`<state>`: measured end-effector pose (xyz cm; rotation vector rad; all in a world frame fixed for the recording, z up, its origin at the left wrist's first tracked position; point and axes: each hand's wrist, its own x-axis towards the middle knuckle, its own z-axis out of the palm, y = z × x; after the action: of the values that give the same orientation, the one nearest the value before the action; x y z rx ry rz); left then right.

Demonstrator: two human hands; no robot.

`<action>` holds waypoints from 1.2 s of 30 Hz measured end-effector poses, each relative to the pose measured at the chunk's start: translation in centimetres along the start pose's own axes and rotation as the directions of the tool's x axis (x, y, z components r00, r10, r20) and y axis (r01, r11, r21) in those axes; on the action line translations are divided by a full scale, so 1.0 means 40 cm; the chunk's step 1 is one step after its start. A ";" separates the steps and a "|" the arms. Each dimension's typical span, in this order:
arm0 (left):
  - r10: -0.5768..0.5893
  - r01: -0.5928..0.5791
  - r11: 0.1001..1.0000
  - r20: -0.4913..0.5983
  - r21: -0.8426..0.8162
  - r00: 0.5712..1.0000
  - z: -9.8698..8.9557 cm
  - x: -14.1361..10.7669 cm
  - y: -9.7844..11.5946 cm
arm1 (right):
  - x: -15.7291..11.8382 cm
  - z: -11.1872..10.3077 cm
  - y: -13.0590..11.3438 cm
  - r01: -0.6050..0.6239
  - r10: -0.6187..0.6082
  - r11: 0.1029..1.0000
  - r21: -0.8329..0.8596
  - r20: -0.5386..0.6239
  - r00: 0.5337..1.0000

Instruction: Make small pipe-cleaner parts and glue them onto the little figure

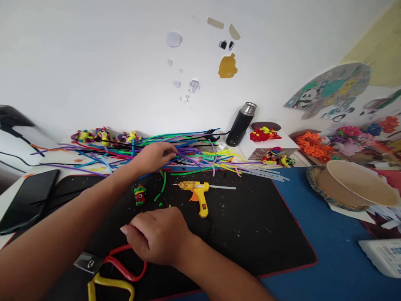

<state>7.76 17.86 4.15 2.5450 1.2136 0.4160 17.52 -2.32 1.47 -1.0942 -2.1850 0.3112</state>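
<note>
Looked over a blue surface (326, 234) set against a white wall (109, 62), with a red-edged black mat (250, 225) laid on top. Found the pipe cleaners (194, 148) heaped loosely in many colours along the wall. Saw the left hand (153, 155) stretched out over the near side of the heap, fingers curled; could not tell that grip's state, empty or on a strand. Saw the right hand (159, 234) nearer, above the mat, curled into a loose fist by the scissors (116, 266); could not tell the contents of that grip. Located a small red-and-green figure (140, 195) on the mat between both hands, with a bent green strand (163, 186) just to its right. Logged a yellow glue gun (200, 194) farther right, lying on its side. Noted a black flask (241, 125) beside a white box (269, 148).
</note>
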 end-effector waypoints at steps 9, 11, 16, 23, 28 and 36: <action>-0.070 0.071 0.996 -0.023 0.050 0.997 -0.032 0.007 -0.020 | -0.005 0.021 -0.003 0.026 -0.026 0.999 0.025 -0.021 0.999; -0.040 0.040 0.998 -0.004 0.040 0.999 -0.025 0.012 -0.005 | -0.004 0.023 -0.003 0.026 -0.025 0.999 0.023 -0.023 0.999; -0.065 0.066 0.997 -0.031 0.026 0.997 -0.030 0.022 -0.013 | -0.005 0.021 -0.001 0.047 -0.046 0.999 0.011 -0.041 0.998; -0.214 0.221 0.973 -0.100 0.066 0.972 -0.077 -0.036 -0.130 | -0.013 0.017 -0.005 0.108 -0.109 0.994 -0.020 -0.077 0.991; -0.361 0.368 0.930 -0.174 0.008 0.916 -0.124 -0.129 -0.223 | -0.016 0.016 -0.003 0.126 -0.126 0.992 -0.010 -0.086 0.988; -0.460 0.467 0.884 -0.230 -0.027 0.858 -0.167 -0.263 -0.308 | -0.020 0.011 -0.006 0.123 -0.121 0.992 0.023 -0.094 0.988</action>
<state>-9.78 17.91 4.21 2.1587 1.8699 0.5876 17.41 -3.05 0.88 -0.9360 -2.1475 0.2318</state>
